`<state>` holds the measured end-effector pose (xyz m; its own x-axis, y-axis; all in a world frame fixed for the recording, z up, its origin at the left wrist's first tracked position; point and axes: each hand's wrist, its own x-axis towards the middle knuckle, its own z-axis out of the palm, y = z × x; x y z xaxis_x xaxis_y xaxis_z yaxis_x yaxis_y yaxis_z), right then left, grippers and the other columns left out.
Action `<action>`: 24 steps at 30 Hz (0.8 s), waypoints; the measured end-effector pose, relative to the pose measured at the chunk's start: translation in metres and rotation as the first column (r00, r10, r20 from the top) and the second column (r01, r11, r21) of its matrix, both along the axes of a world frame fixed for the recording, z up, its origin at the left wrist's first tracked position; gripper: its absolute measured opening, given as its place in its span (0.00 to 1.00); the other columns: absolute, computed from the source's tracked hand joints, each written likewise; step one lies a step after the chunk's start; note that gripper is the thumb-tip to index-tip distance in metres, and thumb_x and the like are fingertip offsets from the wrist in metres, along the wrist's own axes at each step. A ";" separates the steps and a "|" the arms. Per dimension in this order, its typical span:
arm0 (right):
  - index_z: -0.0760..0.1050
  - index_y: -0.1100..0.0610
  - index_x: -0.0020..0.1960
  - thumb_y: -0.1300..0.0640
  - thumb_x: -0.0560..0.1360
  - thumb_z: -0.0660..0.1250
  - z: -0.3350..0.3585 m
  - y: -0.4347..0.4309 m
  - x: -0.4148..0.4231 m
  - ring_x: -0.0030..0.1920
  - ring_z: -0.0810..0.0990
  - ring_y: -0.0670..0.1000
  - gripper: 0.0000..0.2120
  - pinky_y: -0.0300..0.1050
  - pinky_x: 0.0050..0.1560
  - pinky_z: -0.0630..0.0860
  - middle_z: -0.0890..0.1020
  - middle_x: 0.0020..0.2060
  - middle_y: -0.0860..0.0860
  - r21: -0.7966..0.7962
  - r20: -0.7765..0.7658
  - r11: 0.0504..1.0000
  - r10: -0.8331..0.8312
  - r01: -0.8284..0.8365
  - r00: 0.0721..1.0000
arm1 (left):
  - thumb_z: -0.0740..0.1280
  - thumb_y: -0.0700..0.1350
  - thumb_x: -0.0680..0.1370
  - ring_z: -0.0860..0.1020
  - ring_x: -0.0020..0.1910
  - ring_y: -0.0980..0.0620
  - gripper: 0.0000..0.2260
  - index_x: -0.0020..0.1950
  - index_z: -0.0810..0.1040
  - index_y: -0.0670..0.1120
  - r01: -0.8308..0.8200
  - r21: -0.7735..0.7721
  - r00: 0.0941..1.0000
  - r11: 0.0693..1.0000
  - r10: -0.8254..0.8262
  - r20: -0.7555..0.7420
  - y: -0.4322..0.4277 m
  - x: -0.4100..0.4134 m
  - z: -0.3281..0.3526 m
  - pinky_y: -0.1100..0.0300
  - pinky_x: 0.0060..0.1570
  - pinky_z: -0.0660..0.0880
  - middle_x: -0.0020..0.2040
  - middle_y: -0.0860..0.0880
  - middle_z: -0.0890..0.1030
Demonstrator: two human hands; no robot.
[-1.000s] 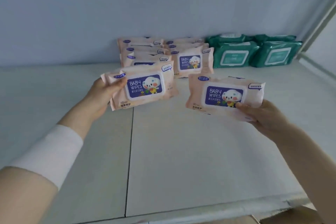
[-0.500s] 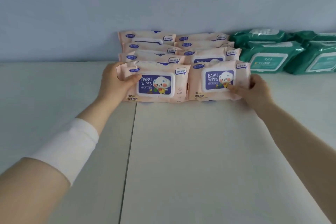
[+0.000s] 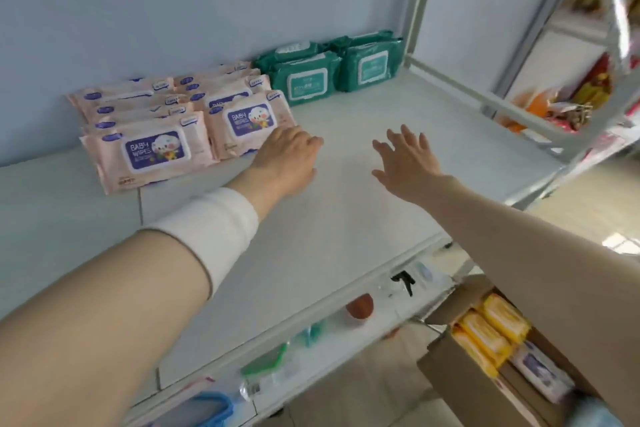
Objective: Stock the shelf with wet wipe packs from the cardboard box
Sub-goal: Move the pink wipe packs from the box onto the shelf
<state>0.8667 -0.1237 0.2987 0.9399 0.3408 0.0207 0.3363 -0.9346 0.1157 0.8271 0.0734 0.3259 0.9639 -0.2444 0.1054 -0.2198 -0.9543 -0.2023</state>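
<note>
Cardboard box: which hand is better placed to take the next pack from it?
Probably the right hand: it is open, and the cardboard box sits low on that side, beneath its forearm. The left hand is by the pink packs, farther away.

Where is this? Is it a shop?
Probably a shop: baby wipes packs lined up on a white shelf, a cardboard box of more packs below, and colourful goods on another rack.

On the shelf (image 3: 346, 211), baby-wipe packs (image 3: 156, 149) lie left of other packs (image 3: 332, 74).
</note>
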 end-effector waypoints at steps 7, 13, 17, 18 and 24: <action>0.55 0.55 0.75 0.45 0.79 0.55 0.009 -0.223 -0.060 0.76 0.50 0.59 0.28 0.64 0.73 0.50 0.58 0.75 0.56 -0.060 -0.055 0.977 -0.209 0.205 0.976 | 0.57 0.44 0.78 0.68 0.66 0.43 0.19 0.69 0.66 0.43 0.321 0.129 0.947 0.938 -0.321 -0.020 -0.248 0.003 0.004 0.50 0.66 0.63 0.67 0.42 0.72; 0.61 0.56 0.72 0.45 0.78 0.57 -0.039 -0.427 -0.131 0.73 0.59 0.60 0.26 0.61 0.71 0.57 0.66 0.71 0.57 -0.115 -0.132 0.871 -0.491 0.479 0.861 | 0.58 0.49 0.78 0.70 0.64 0.43 0.17 0.66 0.68 0.44 0.529 0.020 0.839 0.849 -0.519 -0.165 -0.447 -0.019 -0.059 0.50 0.62 0.65 0.64 0.42 0.73; 0.62 0.55 0.71 0.44 0.78 0.58 -0.105 -0.510 -0.168 0.72 0.60 0.58 0.26 0.58 0.71 0.58 0.68 0.70 0.55 -0.179 -0.262 0.764 -0.645 0.620 0.718 | 0.59 0.51 0.79 0.70 0.65 0.43 0.20 0.68 0.66 0.44 0.617 0.005 0.736 0.787 -0.575 -0.356 -0.533 -0.032 -0.131 0.50 0.60 0.66 0.66 0.42 0.72; 0.62 0.55 0.71 0.45 0.78 0.58 -0.125 -0.523 -0.176 0.72 0.59 0.57 0.26 0.58 0.71 0.57 0.67 0.70 0.55 -0.186 -0.306 0.742 -0.666 0.644 0.680 | 0.59 0.51 0.79 0.70 0.64 0.42 0.20 0.68 0.66 0.44 0.630 -0.002 0.710 0.777 -0.577 -0.403 -0.548 -0.034 -0.151 0.50 0.60 0.67 0.65 0.42 0.73; 0.60 0.58 0.72 0.48 0.79 0.57 -0.254 -0.546 -0.227 0.75 0.55 0.59 0.25 0.58 0.73 0.55 0.65 0.71 0.56 -0.166 -0.586 0.675 -0.653 0.719 0.479 | 0.61 0.52 0.78 0.71 0.63 0.42 0.21 0.68 0.66 0.44 0.572 -0.132 0.555 0.810 -0.501 -0.664 -0.602 -0.042 -0.274 0.50 0.58 0.68 0.64 0.42 0.73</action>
<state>0.6397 -0.6698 0.0446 0.7054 -0.3911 -0.5911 -0.4521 -0.8906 0.0497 0.7855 -0.5286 0.0521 0.4593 -0.7127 -0.5301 -0.7900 -0.6006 0.1230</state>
